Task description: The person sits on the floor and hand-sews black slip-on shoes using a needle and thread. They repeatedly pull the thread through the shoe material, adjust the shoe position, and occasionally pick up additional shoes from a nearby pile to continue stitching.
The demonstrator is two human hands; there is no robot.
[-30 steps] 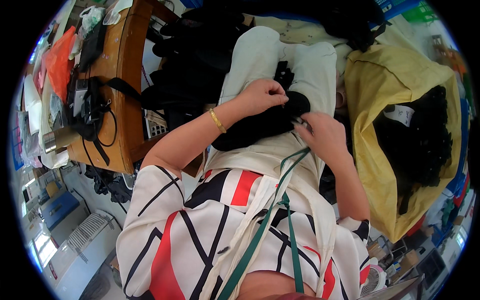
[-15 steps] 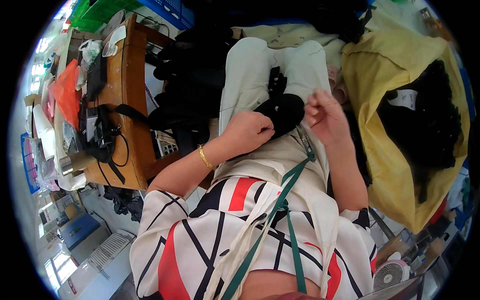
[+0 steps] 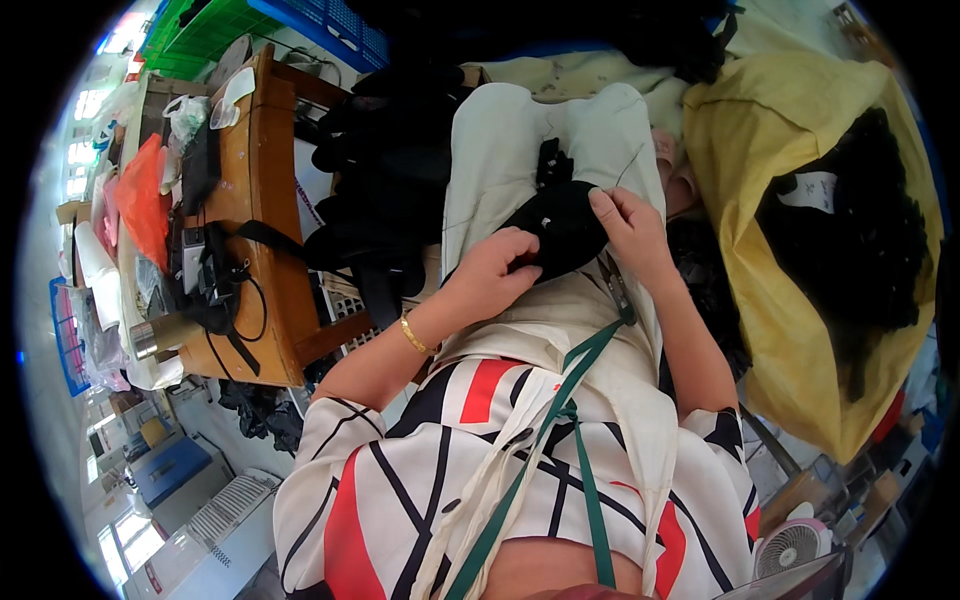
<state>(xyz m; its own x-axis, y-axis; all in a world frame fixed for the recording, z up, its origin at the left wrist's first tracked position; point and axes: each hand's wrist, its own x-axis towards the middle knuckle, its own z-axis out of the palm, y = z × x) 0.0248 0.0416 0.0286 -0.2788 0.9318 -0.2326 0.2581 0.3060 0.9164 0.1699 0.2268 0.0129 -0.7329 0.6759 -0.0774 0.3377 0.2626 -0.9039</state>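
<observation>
A rounded black cloth piece (image 3: 562,228) with a small light mark rests across my lap, over the cream apron (image 3: 490,150). My left hand (image 3: 497,265) is closed on its left edge, fingers curled in. At the right edge my right hand (image 3: 632,228) grips it with the thumb on top; whether a needle is in those fingers I cannot make out. A thin dark thread (image 3: 630,165) rises above the right hand. Just below the cloth, a small pair of metal snips (image 3: 617,290) lies on the apron, tied to a green ribbon (image 3: 590,350). A small black strip (image 3: 553,163) lies between my knees.
On the right stands a yellow sack (image 3: 735,230) filled with black pieces. More black pieces (image 3: 385,170) are heaped to the left, beside a wooden table (image 3: 275,220) with bags and cords. Green (image 3: 215,40) and blue crates (image 3: 330,30) stand far left. A small fan (image 3: 793,548) is at lower right.
My right hand has come down from above the apron to the cloth's right edge and taken hold of it. The left hand keeps its grip, shifted slightly; the cloth has tilted a little.
</observation>
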